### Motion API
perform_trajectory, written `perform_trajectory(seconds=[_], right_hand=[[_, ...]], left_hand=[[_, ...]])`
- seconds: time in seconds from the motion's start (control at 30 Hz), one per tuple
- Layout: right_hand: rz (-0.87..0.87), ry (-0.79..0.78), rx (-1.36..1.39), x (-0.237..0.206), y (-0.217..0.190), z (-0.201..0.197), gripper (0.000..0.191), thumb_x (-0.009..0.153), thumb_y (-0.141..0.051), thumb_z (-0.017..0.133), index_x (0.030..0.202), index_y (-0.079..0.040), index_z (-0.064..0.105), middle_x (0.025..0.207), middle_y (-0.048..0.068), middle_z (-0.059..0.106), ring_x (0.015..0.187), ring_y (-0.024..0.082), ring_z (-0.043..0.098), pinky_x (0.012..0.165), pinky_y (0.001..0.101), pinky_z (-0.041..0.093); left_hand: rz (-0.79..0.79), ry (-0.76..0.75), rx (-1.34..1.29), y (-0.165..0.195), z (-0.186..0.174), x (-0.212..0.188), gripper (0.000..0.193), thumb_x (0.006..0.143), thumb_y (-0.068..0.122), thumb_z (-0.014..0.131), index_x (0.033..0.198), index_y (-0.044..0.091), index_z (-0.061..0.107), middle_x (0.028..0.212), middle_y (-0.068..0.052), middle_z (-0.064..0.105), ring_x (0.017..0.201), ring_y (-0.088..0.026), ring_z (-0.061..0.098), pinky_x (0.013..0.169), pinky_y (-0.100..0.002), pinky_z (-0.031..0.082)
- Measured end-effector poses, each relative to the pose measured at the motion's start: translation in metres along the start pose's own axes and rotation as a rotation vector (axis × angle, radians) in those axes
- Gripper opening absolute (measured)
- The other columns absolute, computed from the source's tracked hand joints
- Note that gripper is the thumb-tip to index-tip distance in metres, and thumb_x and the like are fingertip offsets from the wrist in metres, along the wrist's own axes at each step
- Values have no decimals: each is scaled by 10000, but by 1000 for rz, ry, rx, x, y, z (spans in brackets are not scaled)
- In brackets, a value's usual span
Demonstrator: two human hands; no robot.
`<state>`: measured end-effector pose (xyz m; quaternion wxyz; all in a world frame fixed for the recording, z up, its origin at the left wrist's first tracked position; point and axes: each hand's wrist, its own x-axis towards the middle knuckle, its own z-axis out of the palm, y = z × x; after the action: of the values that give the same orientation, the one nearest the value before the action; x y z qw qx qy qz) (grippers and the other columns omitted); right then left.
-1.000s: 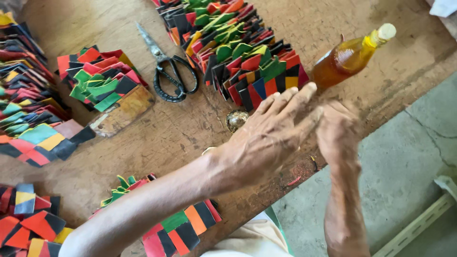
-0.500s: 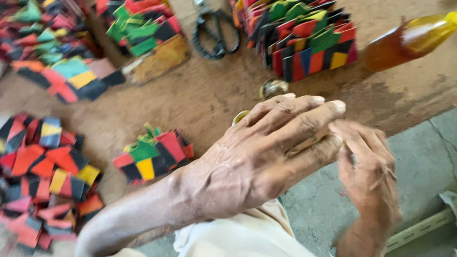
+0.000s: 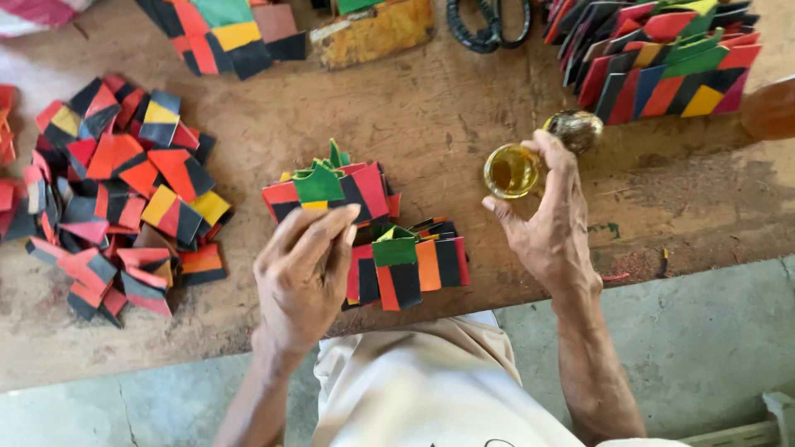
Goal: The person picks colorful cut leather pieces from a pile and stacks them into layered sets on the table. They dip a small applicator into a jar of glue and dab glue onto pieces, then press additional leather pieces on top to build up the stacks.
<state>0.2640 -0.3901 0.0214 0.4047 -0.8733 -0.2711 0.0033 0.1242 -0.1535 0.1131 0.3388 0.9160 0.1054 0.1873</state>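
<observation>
My right hand [image 3: 550,229] rests on the brown worktable [image 3: 447,116], its thumb and forefinger curled around a small round container of amber liquid [image 3: 511,170]. A shiny round lid [image 3: 577,129] lies just beyond it. My left hand [image 3: 303,276] hovers with fingers loosely bent over a small stack of multicoloured patchwork pieces [image 3: 364,223] at the table's near edge. It holds nothing that I can see.
A big loose heap of the same coloured pieces [image 3: 116,190] lies at left. More stacks sit at the far right [image 3: 662,58] and far left top [image 3: 219,29]. Black-handled scissors [image 3: 489,21] and a yellowish block [image 3: 377,33] lie at the back. Grey concrete floor [image 3: 687,331] below.
Both hands were together at the table's edge. They have parted: the right reached to the small amber container, the left moved over the small stack. The view shifted left.
</observation>
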Motion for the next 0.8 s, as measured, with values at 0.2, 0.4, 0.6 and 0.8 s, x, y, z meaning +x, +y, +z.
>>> perform_trajectory(seconds=[0.2, 0.4, 0.6, 0.8], right_hand=[[-74, -33, -121, 9, -18, -23, 992, 715, -217, 941, 1527, -34, 400, 1481, 173, 467, 1395, 361, 455, 1195, 481, 403], [-187, -255, -401, 23, -43, -64, 557, 695, -252, 897, 1217, -124, 749, 1545, 153, 359, 1407, 379, 312, 1161, 454, 389], [-122, -435, -525, 54, -43, -52, 499, 648, -317, 892, 1081, -94, 783, 1561, 102, 312, 1398, 368, 292, 1166, 463, 348], [51, -539, -458, 69, -37, -40, 762, 610, -280, 942, 1289, -57, 680, 1521, 102, 316, 1416, 346, 292, 1183, 487, 309]], left_hand=[[-110, -13, 85, -25, 17, -56, 330, 826, 36, 772, 1150, 24, 713, 1055, -136, 658, 982, -300, 657, 852, -394, 543], [-141, -140, 182, -34, 22, -67, 530, 803, 184, 791, 1266, -31, 645, 1156, -186, 583, 1031, -364, 566, 891, -450, 481], [-80, -45, 98, -36, 27, -70, 432, 800, 117, 793, 1182, 2, 629, 1139, -180, 598, 1044, -359, 574, 915, -459, 463], [-278, -122, -141, -42, 24, -71, 396, 818, 63, 791, 1177, 44, 626, 1019, -110, 737, 897, -230, 706, 721, -341, 565]])
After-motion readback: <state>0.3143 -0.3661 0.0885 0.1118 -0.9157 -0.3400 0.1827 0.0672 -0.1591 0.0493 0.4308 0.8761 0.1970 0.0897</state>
